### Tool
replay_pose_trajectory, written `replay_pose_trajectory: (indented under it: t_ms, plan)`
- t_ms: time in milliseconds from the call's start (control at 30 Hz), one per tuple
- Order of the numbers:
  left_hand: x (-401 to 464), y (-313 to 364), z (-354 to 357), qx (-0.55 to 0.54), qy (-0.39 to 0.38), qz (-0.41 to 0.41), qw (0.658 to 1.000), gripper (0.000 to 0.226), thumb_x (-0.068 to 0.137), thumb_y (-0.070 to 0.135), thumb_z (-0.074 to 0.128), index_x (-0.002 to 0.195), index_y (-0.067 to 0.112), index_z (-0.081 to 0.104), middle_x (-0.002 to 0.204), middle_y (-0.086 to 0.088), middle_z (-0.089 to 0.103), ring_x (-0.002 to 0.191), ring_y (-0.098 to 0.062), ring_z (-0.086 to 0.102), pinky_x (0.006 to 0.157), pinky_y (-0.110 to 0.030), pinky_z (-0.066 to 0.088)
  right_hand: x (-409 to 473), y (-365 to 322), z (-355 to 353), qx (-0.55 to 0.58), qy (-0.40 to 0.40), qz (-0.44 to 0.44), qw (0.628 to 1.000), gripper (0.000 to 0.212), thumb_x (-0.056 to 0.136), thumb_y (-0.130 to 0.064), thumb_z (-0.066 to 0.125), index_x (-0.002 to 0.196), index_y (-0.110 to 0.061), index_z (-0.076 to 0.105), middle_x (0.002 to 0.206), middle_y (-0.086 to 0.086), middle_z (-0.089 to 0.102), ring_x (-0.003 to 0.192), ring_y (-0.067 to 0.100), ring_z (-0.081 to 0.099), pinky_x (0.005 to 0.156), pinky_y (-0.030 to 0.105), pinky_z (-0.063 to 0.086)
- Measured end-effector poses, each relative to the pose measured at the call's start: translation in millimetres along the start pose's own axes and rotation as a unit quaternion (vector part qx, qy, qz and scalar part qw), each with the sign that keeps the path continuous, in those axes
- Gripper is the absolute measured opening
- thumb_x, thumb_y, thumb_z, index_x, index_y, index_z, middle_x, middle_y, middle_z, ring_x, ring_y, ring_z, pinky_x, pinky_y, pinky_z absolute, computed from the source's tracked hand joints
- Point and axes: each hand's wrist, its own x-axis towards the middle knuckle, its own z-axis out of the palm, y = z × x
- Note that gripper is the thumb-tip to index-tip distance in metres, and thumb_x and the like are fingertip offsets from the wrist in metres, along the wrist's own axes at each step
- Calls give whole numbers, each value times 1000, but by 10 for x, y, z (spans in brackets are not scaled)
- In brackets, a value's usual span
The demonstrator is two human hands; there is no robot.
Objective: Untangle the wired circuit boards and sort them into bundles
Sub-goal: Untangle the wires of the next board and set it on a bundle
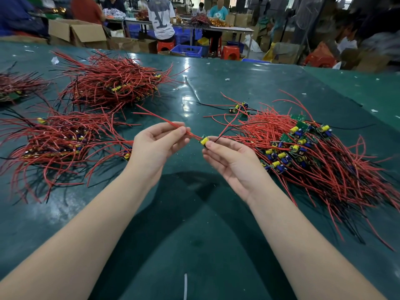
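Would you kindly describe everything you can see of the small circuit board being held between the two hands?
The circuit board is a small green board carrying a yellow cylindrical component. It is held above the green table, pinched at its lower edge by the fingers of the right hand. Red wires run from it up-left through the fingers of the left hand; a red and a black wire appear to trail right toward the loose pile.

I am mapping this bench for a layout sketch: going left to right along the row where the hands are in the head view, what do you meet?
Bundle of red-wired boards on the left → left hand pinching red wires → small green board with yellow capacitor → right hand holding that board → tangled pile of red-wired green boards.
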Motion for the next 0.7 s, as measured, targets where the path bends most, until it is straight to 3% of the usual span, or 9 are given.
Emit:
replay_pose_trajectory:
  t_ms: [100,267,700]
  plan:
    - [-10,0,6,10,17,20,1000,8,87,-4,62,91,1,68,80,-7,74,76,-13,70,67,-16,54,-12,27,17,6,-1,12,1000,8,82,2,67,86,-5,69,79,5,73,71,13,70,68,21,56]
    - [9,6,8,-62,18,-43,997,9,92,4,58,93,1,66,80,-8,74,73,-10,70,65,-14,54,-10,26,8,-1,12,16,1000,7,82,1,68,83,-5,70,78,5,72,71,14,70,67,21,56]
    - [16,1,-9,-67,66,-3,996,11,91,-5,57,95,0,65,88,-12,70,78,-18,73,66,-16,55,-3,44,-38,-89,17,-14,996,8,80,-1,71,80,-9,72,79,5,71,74,15,70,70,22,56]
